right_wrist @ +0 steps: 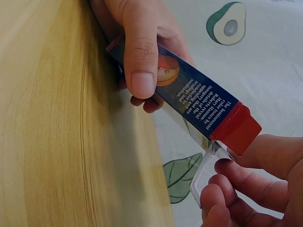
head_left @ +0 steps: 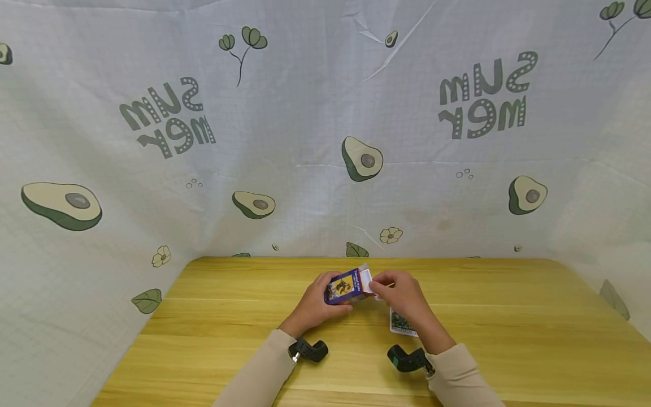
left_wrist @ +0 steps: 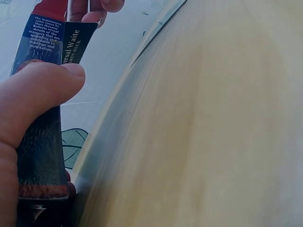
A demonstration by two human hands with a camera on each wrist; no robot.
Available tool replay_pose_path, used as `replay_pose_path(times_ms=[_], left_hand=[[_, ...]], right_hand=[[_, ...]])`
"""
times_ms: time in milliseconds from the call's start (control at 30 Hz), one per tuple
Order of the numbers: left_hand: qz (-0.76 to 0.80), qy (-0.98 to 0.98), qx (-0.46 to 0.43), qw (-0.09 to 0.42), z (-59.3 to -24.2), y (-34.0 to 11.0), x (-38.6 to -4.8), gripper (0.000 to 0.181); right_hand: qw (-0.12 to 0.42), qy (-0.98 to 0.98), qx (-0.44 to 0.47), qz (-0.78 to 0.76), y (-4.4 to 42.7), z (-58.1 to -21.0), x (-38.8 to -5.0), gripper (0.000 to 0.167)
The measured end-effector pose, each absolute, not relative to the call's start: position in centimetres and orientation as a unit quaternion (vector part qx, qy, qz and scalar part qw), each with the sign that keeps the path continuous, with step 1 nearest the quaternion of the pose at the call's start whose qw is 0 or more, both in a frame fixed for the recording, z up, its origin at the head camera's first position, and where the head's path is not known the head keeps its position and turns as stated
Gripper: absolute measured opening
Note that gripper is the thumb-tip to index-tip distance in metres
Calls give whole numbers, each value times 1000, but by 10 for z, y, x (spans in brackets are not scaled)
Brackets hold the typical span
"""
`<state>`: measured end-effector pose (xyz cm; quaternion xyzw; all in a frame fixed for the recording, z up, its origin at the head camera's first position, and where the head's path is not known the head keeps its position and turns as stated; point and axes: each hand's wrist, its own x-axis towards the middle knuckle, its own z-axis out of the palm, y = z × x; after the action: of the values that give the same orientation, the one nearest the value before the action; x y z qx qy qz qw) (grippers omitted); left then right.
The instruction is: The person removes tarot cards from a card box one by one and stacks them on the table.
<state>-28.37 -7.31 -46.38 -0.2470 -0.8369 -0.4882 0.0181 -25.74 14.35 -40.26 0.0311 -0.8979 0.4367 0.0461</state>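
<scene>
My left hand [head_left: 316, 302] [left_wrist: 33, 101] [right_wrist: 142, 52] grips a blue and purple tarot card box [head_left: 342, 287] [left_wrist: 42, 146] [right_wrist: 189, 94], thumb along its narrow side. The box is tilted, with its end flaps out on the right. At that end my right hand [head_left: 405, 295] [left_wrist: 97, 8] [right_wrist: 258, 182] pinches the white inner face of a flap [right_wrist: 204, 172] between thumb and fingers. A red side tab [right_wrist: 242, 130] sticks out beside it. What the box holds inside cannot be made out. Partly under my right forearm, a card with a green picture [head_left: 400, 324] lies on the table.
The wooden table [head_left: 508, 328] reaches back to a pale hanging cloth [head_left: 305, 113] printed with avocados, leaves and lettering. A black wrist device [head_left: 311, 350] is strapped at my left cuff, and another [head_left: 407, 359] at my right cuff.
</scene>
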Motion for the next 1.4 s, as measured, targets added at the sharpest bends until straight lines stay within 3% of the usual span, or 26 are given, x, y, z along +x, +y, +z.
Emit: replay_pose_path(times_ms=[567,1400], left_hand=[[-489,-836,-248,21,-467,-73,-285,68],[-488,-839,-239,14,-469,-74,-289,71]], right_hand=[[40,-891,29,451,148,-398,-258,20],[-24,-838,-4,546,160,-391,-261,31]])
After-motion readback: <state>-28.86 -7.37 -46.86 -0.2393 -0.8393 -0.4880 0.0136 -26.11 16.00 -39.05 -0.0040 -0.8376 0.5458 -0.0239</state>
